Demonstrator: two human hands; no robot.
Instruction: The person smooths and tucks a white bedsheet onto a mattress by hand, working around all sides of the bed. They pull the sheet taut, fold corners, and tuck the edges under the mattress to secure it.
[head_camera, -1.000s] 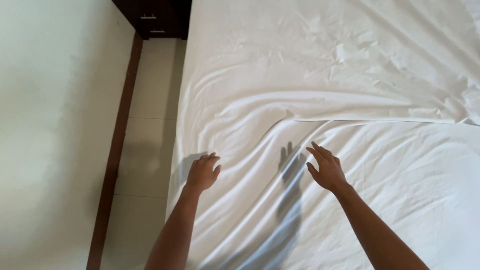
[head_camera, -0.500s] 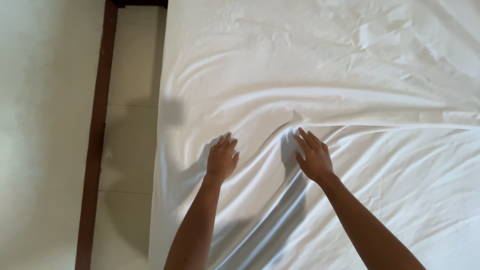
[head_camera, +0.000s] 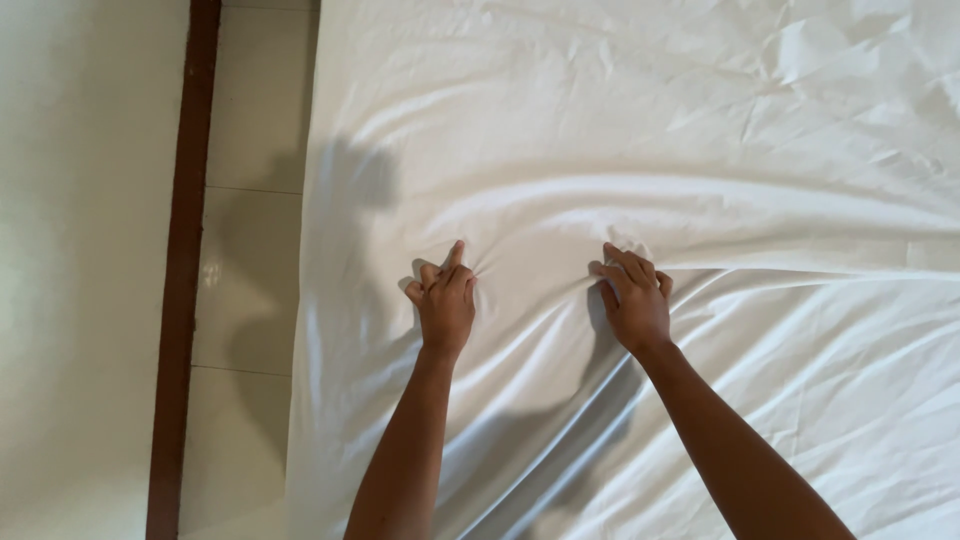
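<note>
Both hands are pressing down on a white sheet (head_camera: 640, 130) that is covering the bed (head_camera: 330, 470) and lying in soft wrinkles across it. The left hand (head_camera: 445, 300) is sitting near the bed's left edge, its fingers curled and bunching a small pinch of cloth, with one finger sticking up a little; its grip is looking narrow and closed on the fabric. The right hand (head_camera: 632, 298) is sitting apart from it toward the middle of the bed, fingers likewise curled in and gathering cloth at the fold (head_camera: 800, 270), a long ridge that is running from that hand off to the right edge of the view. So the fold's long axis is lying across the view, left to right, and it is starting right at the fingertips of the right hand, which is the nearer of the two; the left hand is lying just beyond its left end. Creases are fanning back from both hands toward the person. Beside the bed, on the left, a strip of pale tiled floor (head_camera: 250, 300) is showing, then a dark wooden skirting (head_camera: 180, 300) and a pale wall (head_camera: 80, 250).
</note>
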